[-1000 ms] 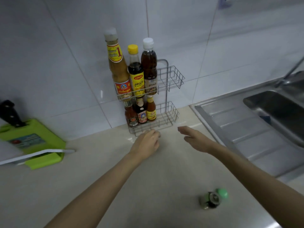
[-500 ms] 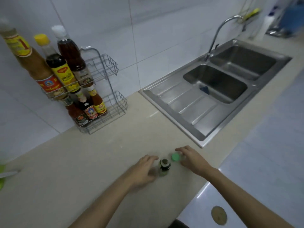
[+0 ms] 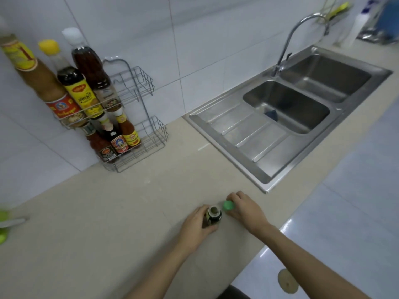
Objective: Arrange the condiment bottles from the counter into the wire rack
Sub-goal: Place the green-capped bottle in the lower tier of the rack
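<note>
A small dark bottle stands uncapped near the counter's front edge, and my left hand is wrapped around its left side. Just to its right my right hand pinches the green cap with its fingertips. The two-tier wire rack stands against the wall at the back left. Its top tier holds three tall bottles: a brown sauce, a yellow-capped dark sauce and a white-capped dark one. Three small bottles fill the left of the lower tier.
A steel double sink with drainboard and a curved tap lies to the right. The counter's front edge runs diagonally just right of my hands, with tiled floor below. Something green shows at the far left edge.
Both hands came back from the rack to the front of the counter. My left hand closed around the small bottle and my right hand took hold of the green cap.
</note>
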The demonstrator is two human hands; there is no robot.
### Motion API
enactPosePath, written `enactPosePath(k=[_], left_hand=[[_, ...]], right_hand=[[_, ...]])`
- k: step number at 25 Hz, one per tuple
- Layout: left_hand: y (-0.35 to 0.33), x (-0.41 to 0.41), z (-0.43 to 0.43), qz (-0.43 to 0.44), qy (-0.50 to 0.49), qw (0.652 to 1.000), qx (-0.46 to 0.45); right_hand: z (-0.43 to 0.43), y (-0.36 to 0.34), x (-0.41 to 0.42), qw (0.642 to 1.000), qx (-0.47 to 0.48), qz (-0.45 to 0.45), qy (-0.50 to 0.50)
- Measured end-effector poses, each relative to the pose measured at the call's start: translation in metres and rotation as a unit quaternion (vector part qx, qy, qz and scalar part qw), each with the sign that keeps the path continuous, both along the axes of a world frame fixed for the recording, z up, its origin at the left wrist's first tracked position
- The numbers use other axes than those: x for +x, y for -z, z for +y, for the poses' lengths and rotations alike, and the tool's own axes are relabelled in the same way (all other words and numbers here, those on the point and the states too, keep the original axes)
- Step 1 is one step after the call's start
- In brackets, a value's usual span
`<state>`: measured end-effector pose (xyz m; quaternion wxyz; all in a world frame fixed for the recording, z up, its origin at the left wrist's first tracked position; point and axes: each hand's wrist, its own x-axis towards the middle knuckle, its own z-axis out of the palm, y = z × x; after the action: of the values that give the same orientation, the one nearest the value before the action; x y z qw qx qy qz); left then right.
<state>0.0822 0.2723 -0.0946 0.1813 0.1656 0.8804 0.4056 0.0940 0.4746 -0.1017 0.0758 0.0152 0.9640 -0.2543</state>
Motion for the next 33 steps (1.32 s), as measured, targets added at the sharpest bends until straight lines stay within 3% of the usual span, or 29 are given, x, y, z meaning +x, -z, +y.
enactPosePath(k=[4,7,13,19,25,30,33], left_hand=[[-0.003,0.001,-0.023,-0.008,-0.037,0.999,0.012],[-0.009,-0.001,-0.045,-0.009,-0.079,0.996,0.026],[-0.020,0.002,-0.090,0.002,-0.147,0.989,0.024],[-0.026,0.010,-0.134,0.040,-0.187,0.982,0.002],[-0.032,0.015,-0.158,0.049,-0.212,0.975,0.045],[-0.038,0.009,-0.159,0.046,-0.243,0.965,0.091],[-0.039,0.007,-0.160,0.049,-0.238,0.967,0.081]], right_hand=[[-0.015,-0.033,-0.004,0.980,-0.191,0.040,0.028],[-0.044,-0.067,-0.012,0.958,-0.282,0.050,-0.030],[-0.101,-0.087,-0.026,0.945,-0.224,0.085,-0.222],[-0.145,-0.097,-0.044,0.923,-0.157,0.116,-0.332],[-0.184,-0.100,-0.054,0.947,-0.145,0.115,-0.262],[-0.195,-0.098,-0.047,0.930,-0.208,0.075,-0.294],[-0.196,-0.094,-0.047,0.932,-0.257,0.081,-0.243]])
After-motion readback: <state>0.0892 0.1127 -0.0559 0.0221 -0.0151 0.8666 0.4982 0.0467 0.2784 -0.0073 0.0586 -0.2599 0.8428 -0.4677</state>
